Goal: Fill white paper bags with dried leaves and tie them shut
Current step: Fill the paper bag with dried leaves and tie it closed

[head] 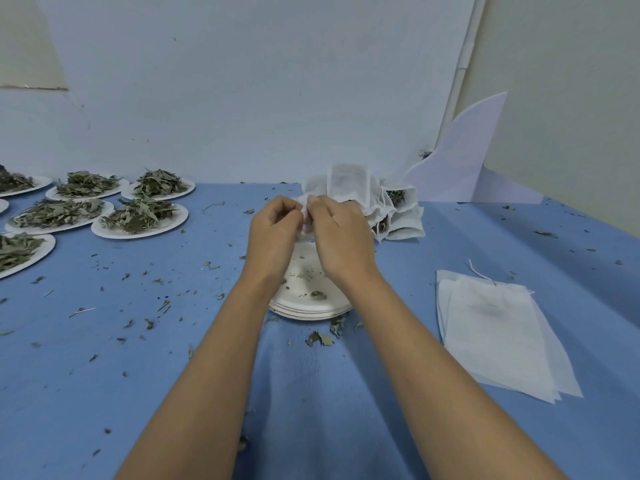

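Note:
My left hand (273, 233) and my right hand (341, 233) meet above a stack of white paper plates (308, 311) at the table's middle. Both pinch the gathered top of a small white paper bag (306, 211); most of that bag is hidden behind my fingers. Behind my hands a pile of filled white bags (367, 199) leans together, dried leaves showing at some of their mouths. A flat stack of unfilled white bags (495, 334) with a loose drawstring lies to the right. Only leaf crumbs remain on the top plate.
Several paper plates heaped with dried leaves (140, 216) sit at the far left on the blue tablecloth (173, 375). Leaf scraps are scattered over the cloth. A white sheet (464, 161) leans against the wall at the back right.

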The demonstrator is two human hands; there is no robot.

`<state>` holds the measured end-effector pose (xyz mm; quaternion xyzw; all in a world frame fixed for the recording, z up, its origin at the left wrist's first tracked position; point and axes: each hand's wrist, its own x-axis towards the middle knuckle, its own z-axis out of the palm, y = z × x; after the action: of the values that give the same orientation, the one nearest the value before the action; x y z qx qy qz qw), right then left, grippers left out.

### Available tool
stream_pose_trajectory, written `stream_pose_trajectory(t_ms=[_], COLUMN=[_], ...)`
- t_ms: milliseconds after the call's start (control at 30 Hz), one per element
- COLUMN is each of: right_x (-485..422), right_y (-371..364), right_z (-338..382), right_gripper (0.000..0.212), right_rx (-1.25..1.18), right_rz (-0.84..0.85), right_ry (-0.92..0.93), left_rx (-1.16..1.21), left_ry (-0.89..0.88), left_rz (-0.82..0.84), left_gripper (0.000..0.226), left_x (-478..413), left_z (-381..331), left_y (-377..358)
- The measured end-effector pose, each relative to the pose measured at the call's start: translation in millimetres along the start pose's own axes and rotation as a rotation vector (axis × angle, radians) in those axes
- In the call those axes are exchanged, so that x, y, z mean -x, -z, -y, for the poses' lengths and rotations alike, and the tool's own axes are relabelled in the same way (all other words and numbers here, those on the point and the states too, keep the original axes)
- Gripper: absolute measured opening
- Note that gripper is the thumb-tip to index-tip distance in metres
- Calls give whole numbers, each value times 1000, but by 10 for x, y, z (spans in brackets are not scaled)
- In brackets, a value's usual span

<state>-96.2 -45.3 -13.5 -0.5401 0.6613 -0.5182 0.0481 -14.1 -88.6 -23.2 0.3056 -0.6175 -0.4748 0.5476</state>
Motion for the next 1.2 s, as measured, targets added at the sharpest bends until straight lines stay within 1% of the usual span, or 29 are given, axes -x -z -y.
stream_pose_trajectory(t_ms=[67,167,233,267,333,367,400,433,500,567,600,700,833,967,1067,1100,1133,1200], right_x=[31,31,29,26,24,17,1,-8,-14,5,18,52,71,57,-39,-80,-112,-126], right_y=[-8,-39,-43,-35,-20,-14,-9,1,-1,-30,-50,-103,-126,-133,76,182,282,411], right_z=[-26,-84,-83,-63,-25,-21,-32,-44,-60,-76,-88,-126,-168,-192,-178,-174,-168,-133], right_gripper=[44,50,47,44,30,20,14,14,15,17,17,16,12,14,11,11,12,14], right_rx=[83,149,12,-98,-263,-289,-270,-210,-3,190,256,359,305,284,148,108,83,107], right_rz=[74,222,276,266,186,157,153,183,338,498,538,566,544,542,456,455,492,628], right_ry=[37,7,-40,-50,-44,-28,-1,37,110,156,168,179,121,106,21,-6,-29,-67], left_rx=[21,16,-6,-22,-57,-71,-76,-63,-9,14,17,42,37,24,14,10,6,1], left_ry=[-13,-28,-12,3,30,41,55,76,128,155,158,157,150,143,145,145,146,150], left_rz=[26,41,-15,-64,-171,-223,-270,-307,-335,-332,-328,-314,-277,-257,-245,-246,-248,-246], left_gripper=[25,24,23,22,20,20,21,22,23,21,21,20,19,20,21,21,21,21], left_x=[15,15,-13,-35,-83,-104,-121,-134,-151,-149,-142,-116,-110,-111,-118,-121,-123,-123], left_z=[-2,13,38,54,89,102,116,127,139,141,139,126,123,134,142,145,150,157], left_y=[1,23,52,74,130,158,185,207,236,245,243,227,199,164,152,154,155,155])
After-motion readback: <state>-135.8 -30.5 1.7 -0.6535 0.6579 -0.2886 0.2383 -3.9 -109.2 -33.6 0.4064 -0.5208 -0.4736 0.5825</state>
